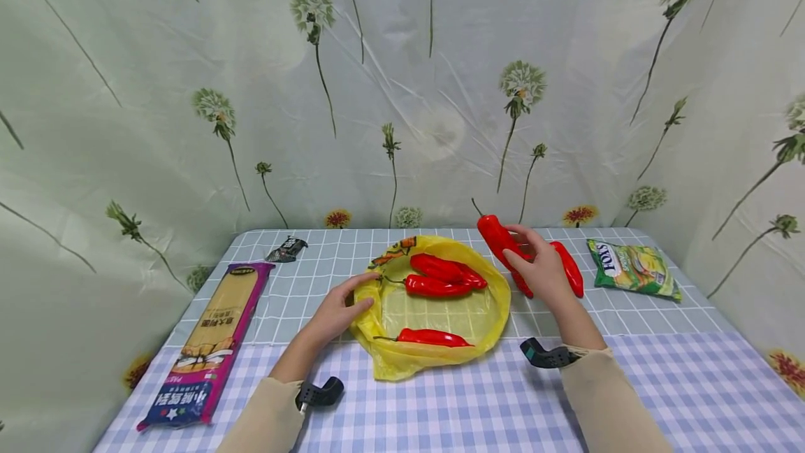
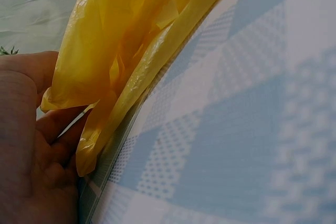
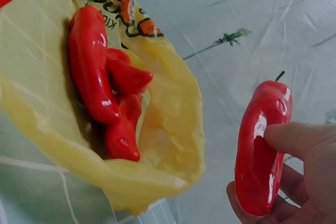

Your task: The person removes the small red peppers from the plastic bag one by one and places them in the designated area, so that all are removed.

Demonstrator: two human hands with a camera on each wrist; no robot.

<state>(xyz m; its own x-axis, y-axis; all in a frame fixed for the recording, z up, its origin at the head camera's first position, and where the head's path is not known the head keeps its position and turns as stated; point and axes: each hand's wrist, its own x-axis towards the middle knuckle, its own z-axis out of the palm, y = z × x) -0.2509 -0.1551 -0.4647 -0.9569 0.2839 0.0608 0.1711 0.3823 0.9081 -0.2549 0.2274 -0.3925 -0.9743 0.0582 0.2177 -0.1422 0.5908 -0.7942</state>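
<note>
A yellow plastic bag [image 1: 503, 313] lies spread on the table with its mouth facing up. Several red peppers are in it: a group towards the back, among them one long pepper [image 1: 434, 286], and another pepper [image 1: 434, 338] near the front rim. My left hand [image 1: 333, 310] holds the bag's left rim, with folds of yellow film [image 2: 100, 40] by its thumb and fingers. Right of the bag, my right hand [image 1: 537, 264] grips a red pepper [image 3: 257, 140] between thumb and fingers, stem end up. Another red pepper [image 1: 569, 270] lies just right of that hand.
On the left lies a long pasta packet [image 1: 210, 341], with a small black wrapper [image 1: 287, 249] behind it. A green snack bag [image 1: 632, 269] lies at the back right. The table bears a checked cloth [image 1: 465, 411], and a dandelion-print curtain [image 1: 402, 89] hangs behind.
</note>
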